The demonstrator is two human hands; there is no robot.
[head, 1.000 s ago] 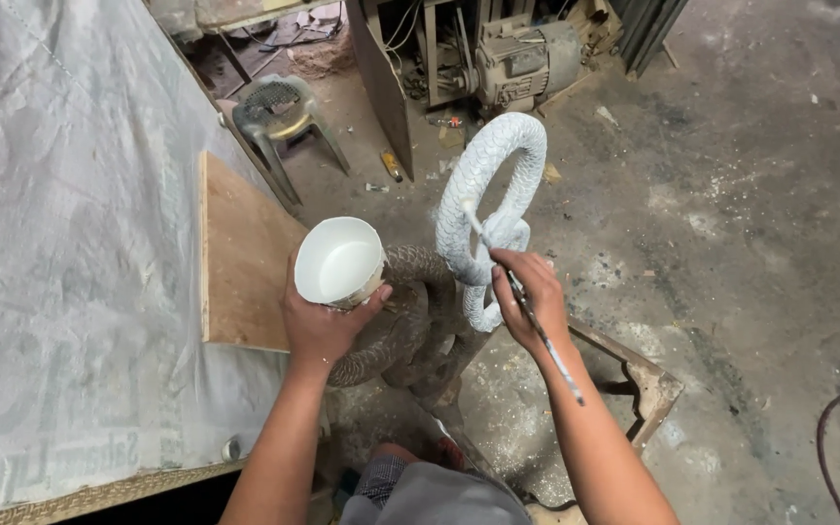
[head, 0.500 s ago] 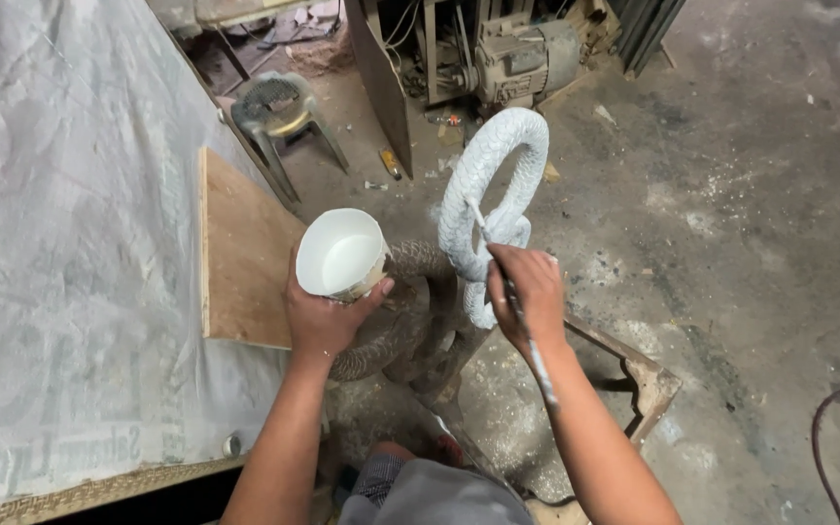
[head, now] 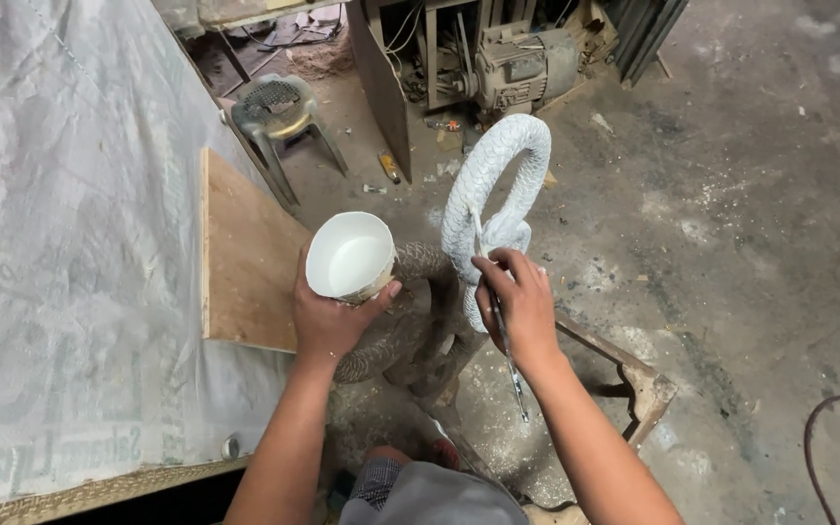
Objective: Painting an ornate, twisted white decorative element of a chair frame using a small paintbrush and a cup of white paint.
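Note:
My left hand (head: 328, 316) grips a round cup of white paint (head: 348, 258), held upright in front of me. My right hand (head: 515, 303) holds a thin paintbrush (head: 499, 321), its tip against a looped, scaly carved piece (head: 493, 185) that is coated white on top. The lower coils of the carving (head: 410, 321) are bare brown and sit between my two hands. The brush handle points down past my wrist.
A wooden board (head: 240, 253) lies on a plastic-covered table (head: 60, 243) at left. A plastic stool (head: 279, 112) and an electric motor (head: 522, 58) stand at the back. A rusty metal frame (head: 634, 374) sits under the carving; a cable (head: 828, 437) lies at right on the concrete floor.
My right hand turned the brush steeper and shifted slightly left and down along the white loop. The cup in my left hand moved a little right.

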